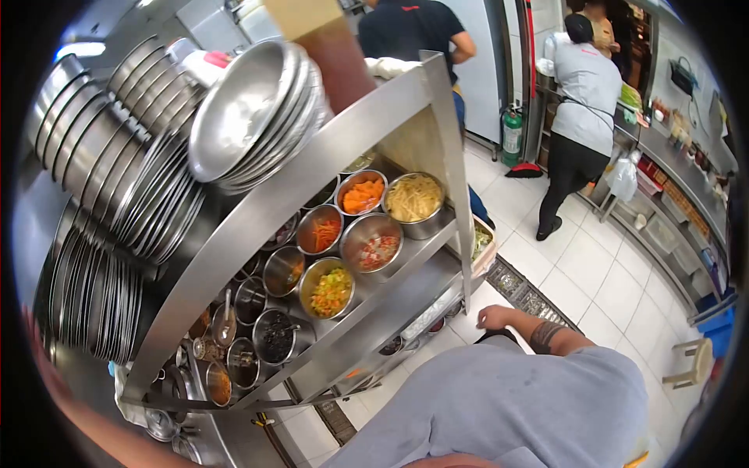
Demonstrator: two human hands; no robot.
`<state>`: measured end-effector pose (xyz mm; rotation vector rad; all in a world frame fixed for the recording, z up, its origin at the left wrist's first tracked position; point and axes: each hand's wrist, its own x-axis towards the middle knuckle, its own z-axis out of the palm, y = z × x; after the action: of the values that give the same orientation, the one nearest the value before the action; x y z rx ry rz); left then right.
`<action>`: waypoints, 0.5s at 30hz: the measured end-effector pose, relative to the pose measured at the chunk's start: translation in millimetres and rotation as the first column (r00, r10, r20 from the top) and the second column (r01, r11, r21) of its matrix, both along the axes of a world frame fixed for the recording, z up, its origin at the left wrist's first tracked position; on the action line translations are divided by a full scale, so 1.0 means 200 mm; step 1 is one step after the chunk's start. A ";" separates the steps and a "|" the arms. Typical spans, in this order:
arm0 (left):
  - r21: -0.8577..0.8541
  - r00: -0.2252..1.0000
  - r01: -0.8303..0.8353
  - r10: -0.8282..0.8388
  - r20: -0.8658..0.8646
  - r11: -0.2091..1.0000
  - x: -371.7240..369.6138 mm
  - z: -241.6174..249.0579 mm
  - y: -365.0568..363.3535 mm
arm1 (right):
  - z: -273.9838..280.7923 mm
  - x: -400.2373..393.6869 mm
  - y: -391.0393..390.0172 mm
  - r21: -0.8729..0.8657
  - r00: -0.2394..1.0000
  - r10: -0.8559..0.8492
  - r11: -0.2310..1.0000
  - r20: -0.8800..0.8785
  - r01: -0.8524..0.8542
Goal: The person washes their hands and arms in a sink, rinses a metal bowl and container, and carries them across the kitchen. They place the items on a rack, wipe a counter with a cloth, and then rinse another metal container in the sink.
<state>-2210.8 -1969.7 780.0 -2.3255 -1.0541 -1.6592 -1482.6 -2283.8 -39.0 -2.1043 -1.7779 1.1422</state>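
Note:
My right hand (493, 316) hangs beside my grey shirt above the tiled floor. Its fingers are loosely curled, and nothing shows in them. My left arm reaches up along the left edge, where my left hand (36, 339) is blurred and mostly cut off near the stacked metal plates (97, 292). Ahead stands a steel shelf (328, 140) with metal bowls (242, 113) stacked on top. Below them sit metal containers of shredded pale food (414, 196), orange pieces (363, 193), diced green and yellow vegetables (331, 292) and a dark ingredient (275, 337).
Two people, one in a dark shirt (409, 31) and one in a grey top (585, 90), stand beyond the shelf. A steel counter (679, 160) runs along the right. A fire extinguisher (511, 134), floor drain grate (530, 295) and beige stool (690, 360) are around the walkway.

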 end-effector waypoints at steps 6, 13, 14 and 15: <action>-0.044 0.645 0.747 -0.739 -0.194 0.663 0.96 -0.70 -1.00 | -0.36 0.68 -0.60 -0.432 0.773 -0.618 0.664 0.142 0.611; -0.988 0.467 0.116 -0.883 -0.038 0.104 2.45 -1.81 -1.04 | -0.50 1.31 -1.10 -0.520 0.557 -0.830 0.492 -0.036 0.698; -0.990 0.506 -0.070 -0.852 -0.138 0.119 2.65 -2.09 -1.02 | -0.56 1.40 -1.14 -0.491 0.529 -0.847 0.481 -0.049 0.726; -0.966 0.416 -0.140 -0.873 -0.255 0.216 2.87 -2.28 -1.03 | -0.63 1.49 -1.20 -0.379 0.699 -0.714 0.659 -0.043 0.650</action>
<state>-1637.2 -2174.9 323.2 -3.6835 -1.1914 0.7805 -1184.4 -2523.0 -165.4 -2.4056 -0.5773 1.3872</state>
